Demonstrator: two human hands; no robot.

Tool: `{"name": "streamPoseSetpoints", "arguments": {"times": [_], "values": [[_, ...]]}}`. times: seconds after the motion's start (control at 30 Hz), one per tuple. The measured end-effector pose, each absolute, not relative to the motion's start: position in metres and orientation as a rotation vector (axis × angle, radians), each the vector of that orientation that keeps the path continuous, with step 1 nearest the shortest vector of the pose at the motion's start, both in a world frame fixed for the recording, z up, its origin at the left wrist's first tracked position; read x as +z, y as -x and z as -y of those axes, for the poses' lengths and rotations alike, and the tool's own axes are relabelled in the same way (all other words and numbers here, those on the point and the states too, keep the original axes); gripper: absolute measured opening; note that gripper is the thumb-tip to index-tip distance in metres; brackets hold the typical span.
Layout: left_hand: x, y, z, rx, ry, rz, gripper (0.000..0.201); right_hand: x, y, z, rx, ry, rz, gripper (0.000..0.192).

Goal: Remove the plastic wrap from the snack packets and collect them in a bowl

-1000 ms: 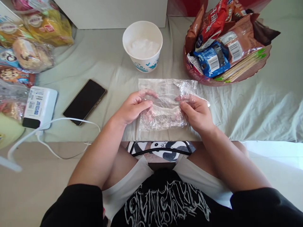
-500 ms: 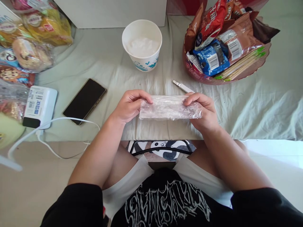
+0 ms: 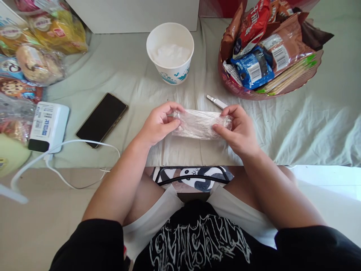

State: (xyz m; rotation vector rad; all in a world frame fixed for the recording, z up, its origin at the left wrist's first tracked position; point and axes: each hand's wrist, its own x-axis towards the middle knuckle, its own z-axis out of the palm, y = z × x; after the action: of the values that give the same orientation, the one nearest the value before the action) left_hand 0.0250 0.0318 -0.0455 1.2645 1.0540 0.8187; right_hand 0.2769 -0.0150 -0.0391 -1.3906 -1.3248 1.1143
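- I see the left hand and right hand each pinching one end of a clear plastic bag, which is folded into a narrow, crinkled strip.
- Left grip: thumb and forefinger closed on the bag's left end. Right grip: thumb below and fingers curled over the right end, likewise closed on the plastic.
- The bag is held just above the cloth-covered surface, near its front edge, directly ahead of the body.
- Progress, as I judge it: the bag is already flattened and folded lengthwise into a band; it is not yet a compact bundle, so further folding or rolling appears to remain. Nothing is visibly inside it.
- A small white knife-like tool lies on the cloth just beyond the bag, untouched.
- Further back: a white paper cup with crumpled plastic inside, and a red basket heaped with snack packets.
- To the left: a dark phone face up, a white power bank with its cable, and bagged pastries.
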Motion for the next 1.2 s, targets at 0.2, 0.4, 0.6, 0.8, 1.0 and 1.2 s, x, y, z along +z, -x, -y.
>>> {"name": "streamPoseSetpoints", "arguments": {"times": [0.2, 0.4, 0.6, 0.8, 1.0, 1.2], "values": [[-0.048, -0.025, -0.035, 0.836, -1.142, -1.056, 0.056, -0.044, -0.277, 0.019, 1.267, 1.294, 1.25, 0.055], [-0.045, -0.029, -0.032, 0.801, -1.194, -1.032, 0.045, -0.042, -0.286, 0.014, 1.35, 1.207, 1.061, 0.058], [-0.039, -0.035, -0.025, 0.673, -1.285, -0.935, 0.04, -0.032, -0.278, 0.014, 1.829, 1.172, 1.344, 0.048], [-0.045, -0.037, -0.024, 1.031, -1.557, -1.245, 0.03, -0.03, -0.268, 0.018, 1.847, 1.31, 1.614, 0.03], [-0.044, -0.049, -0.005, 1.179, -2.058, -1.164, 0.013, -0.029, -0.265, 0.019, 1.75, 1.264, 1.601, 0.027], [-0.048, -0.058, 0.002, 0.923, -2.052, -0.994, 0.036, -0.026, -0.263, 0.02, 1.711, 1.092, 1.569, 0.019]]}}
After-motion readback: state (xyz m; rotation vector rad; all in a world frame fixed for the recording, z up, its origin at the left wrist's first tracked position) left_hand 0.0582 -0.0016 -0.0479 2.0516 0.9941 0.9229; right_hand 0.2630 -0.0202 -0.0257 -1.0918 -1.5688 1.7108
